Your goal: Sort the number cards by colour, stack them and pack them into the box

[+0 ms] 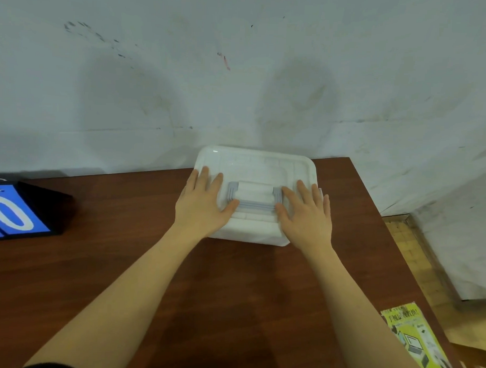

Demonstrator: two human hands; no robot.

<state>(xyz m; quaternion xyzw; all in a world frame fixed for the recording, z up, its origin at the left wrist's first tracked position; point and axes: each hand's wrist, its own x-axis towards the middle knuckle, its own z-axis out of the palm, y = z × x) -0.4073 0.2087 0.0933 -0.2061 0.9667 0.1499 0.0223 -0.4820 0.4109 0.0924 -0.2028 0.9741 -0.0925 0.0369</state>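
While the white box [254,195] sits lidded on my worktop [151,263], I've got left hand [204,203] and right hand [307,213] pressing flat, fingers straight, beside its grey handle [253,203].

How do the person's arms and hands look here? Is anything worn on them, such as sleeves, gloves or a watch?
Both forearms are bare. The left hand and right hand wear no gloves, and no rings, watch or bracelet show on the fingers or wrists. The only clothing in view is a small piece of dark fabric at the bottom edge, by the left arm, probably a sleeve.
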